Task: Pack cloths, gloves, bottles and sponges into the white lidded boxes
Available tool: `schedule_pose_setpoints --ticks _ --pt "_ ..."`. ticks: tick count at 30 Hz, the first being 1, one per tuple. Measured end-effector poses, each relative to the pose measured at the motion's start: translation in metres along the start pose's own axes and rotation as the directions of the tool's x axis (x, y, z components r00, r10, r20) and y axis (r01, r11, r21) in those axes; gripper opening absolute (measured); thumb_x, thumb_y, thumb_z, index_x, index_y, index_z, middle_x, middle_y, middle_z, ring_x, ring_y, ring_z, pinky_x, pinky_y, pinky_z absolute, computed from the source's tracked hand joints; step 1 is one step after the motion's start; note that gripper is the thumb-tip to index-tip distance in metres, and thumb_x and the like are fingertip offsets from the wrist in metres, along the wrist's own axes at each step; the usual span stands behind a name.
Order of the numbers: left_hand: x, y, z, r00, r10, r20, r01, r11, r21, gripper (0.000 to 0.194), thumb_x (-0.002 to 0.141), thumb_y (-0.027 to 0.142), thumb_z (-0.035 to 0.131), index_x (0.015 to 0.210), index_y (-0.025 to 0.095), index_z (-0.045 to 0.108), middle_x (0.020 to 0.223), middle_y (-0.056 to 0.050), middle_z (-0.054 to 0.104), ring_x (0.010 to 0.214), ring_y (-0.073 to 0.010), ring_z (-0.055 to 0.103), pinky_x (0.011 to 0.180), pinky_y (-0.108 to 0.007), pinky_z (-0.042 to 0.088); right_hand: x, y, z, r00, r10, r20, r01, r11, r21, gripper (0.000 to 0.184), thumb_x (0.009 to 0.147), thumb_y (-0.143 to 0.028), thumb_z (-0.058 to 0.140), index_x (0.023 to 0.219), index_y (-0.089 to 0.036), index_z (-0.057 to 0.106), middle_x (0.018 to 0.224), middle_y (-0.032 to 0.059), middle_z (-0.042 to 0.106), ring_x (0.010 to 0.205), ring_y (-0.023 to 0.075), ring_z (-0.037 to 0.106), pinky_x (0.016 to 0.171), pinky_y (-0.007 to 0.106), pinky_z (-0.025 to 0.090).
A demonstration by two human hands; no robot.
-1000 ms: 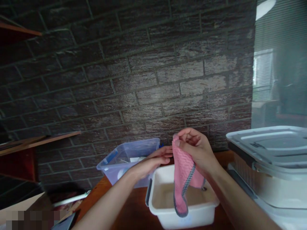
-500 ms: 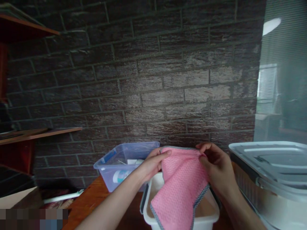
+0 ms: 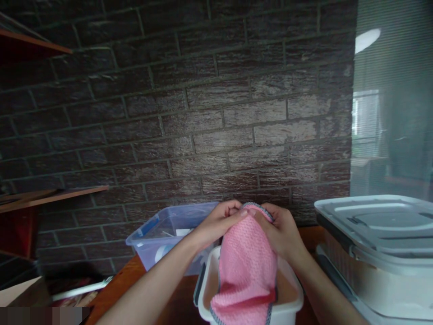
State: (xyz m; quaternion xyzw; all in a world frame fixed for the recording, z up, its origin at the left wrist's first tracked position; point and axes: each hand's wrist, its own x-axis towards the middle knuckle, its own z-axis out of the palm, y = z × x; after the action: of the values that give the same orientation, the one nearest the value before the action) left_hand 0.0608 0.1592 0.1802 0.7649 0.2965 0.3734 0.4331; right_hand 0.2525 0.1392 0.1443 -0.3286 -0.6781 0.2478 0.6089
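Note:
A pink textured cloth with a black-and-white checked border hangs from both my hands. My left hand pinches its top edge from the left, thumb on the near side. From the right, my right hand grips the same edge, and the two thumbs nearly meet. The cloth drapes down over a white plastic tub with dark side handles, and its lower part lies folded across the tub's near rim. Much of the tub's inside is hidden behind the cloth.
Behind my left arm stands a translucent purple bin with a few items inside. Lidded storage boxes are stacked at the right. All rest on a wooden table against a dark brick wall. Wooden shelves jut out at the left.
My right hand has moved left, close to my left hand, so the cloth's stretched top edge is now bunched into an arch. The view has shifted slightly.

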Motion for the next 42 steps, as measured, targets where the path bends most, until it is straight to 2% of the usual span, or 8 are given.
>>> schedule_pose_setpoints --ticks 4,7,11,19,23,28,37,42 --pt "-0.015 -0.024 -0.018 0.987 -0.082 0.138 0.081 0.997 0.013 0.036 0.084 0.048 0.076 0.091 0.016 0.062 0.076 0.001 0.058 0.065 -0.0107 0.049 0.06 -0.022 0.033 0.0 0.002 -0.009 0.971 -0.003 -0.241 0.022 0.997 0.079 0.031 0.095 -0.045 0.063 0.081 -0.018 0.067 0.071 -0.0021 0.054 0.067 0.0141 0.045 0.059 0.026 0.036" --pt "-0.023 -0.032 -0.037 0.993 -0.083 0.086 0.077 0.994 0.077 0.036 0.087 0.046 0.074 0.076 0.014 0.059 0.067 0.004 0.049 0.061 -0.0087 0.041 0.057 -0.022 0.025 0.001 0.003 -0.013 0.922 -0.007 -0.387 0.043 0.995 0.085 0.031 0.094 -0.046 0.064 0.078 -0.018 0.063 0.068 -0.0035 0.048 0.066 0.0135 0.04 0.057 0.026 0.032" --pt "-0.03 -0.03 -0.063 0.997 -0.082 0.006 0.08 0.988 0.135 0.031 0.089 0.042 0.072 0.079 0.014 0.064 0.067 0.004 0.051 0.061 -0.009 0.041 0.057 -0.023 0.025 -0.002 0.005 -0.016 0.874 -0.001 -0.487 0.052 0.995 0.091 0.033 0.094 -0.046 0.065 0.076 -0.018 0.062 0.069 -0.0039 0.044 0.066 0.0133 0.037 0.057 0.026 0.03" --pt "-0.039 -0.008 -0.096 0.984 0.0 -0.178 0.032 0.984 0.176 0.023 0.09 0.04 0.071 0.091 0.017 0.073 0.085 -0.002 0.07 0.078 -0.0151 0.059 0.073 -0.026 0.042 0.002 0.022 -0.016 0.852 0.066 -0.519 0.052 0.977 0.209 0.027 0.092 -0.043 0.069 0.082 -0.018 0.067 0.073 -0.0026 0.053 0.068 0.0127 0.043 0.06 0.025 0.032" --pt "-0.036 0.008 -0.106 0.967 0.057 -0.247 -0.005 0.979 0.205 0.023 0.09 0.04 0.071 0.094 0.018 0.075 0.089 -0.003 0.074 0.082 -0.0168 0.063 0.079 -0.028 0.045 0.004 0.025 -0.013 0.87 0.102 -0.482 0.051 0.955 0.294 0.023 0.087 -0.042 0.074 0.087 -0.02 0.068 0.074 -0.0024 0.058 0.065 0.013 0.045 0.059 0.025 0.033" --pt "-0.031 0.024 -0.111 0.94 0.138 -0.312 -0.047 0.958 0.282 0.022 0.088 0.039 0.074 0.09 0.017 0.076 0.085 -0.003 0.073 0.079 -0.0162 0.062 0.076 -0.027 0.045 0.002 0.019 -0.009 0.902 0.112 -0.416 0.014 0.958 0.288 0.025 0.088 -0.043 0.073 0.084 -0.019 0.07 0.073 -0.0016 0.058 0.064 0.0134 0.045 0.057 0.026 0.032" --pt "-0.033 0.022 -0.114 0.898 0.15 -0.414 -0.037 0.963 0.269 0.026 0.08 0.041 0.082 0.087 0.017 0.075 0.081 -0.001 0.072 0.072 -0.0132 0.063 0.069 -0.024 0.049 0.007 0.011 -0.015 0.845 0.004 -0.535 0.088 0.985 0.145 0.026 0.09 -0.041 0.07 0.076 -0.018 0.07 0.067 -0.0032 0.054 0.064 0.013 0.044 0.059 0.026 0.032" --pt "-0.035 0.024 -0.117 0.899 0.129 -0.418 -0.034 0.973 0.227 0.034 0.078 0.041 0.084 0.1 0.017 0.075 0.086 -0.003 0.074 0.074 -0.0141 0.065 0.072 -0.027 0.054 0.013 0.009 -0.02 0.853 0.033 -0.521 0.077 0.979 0.189 0.026 0.088 -0.04 0.069 0.073 -0.019 0.071 0.065 -0.0032 0.052 0.063 0.0125 0.042 0.058 0.026 0.031"
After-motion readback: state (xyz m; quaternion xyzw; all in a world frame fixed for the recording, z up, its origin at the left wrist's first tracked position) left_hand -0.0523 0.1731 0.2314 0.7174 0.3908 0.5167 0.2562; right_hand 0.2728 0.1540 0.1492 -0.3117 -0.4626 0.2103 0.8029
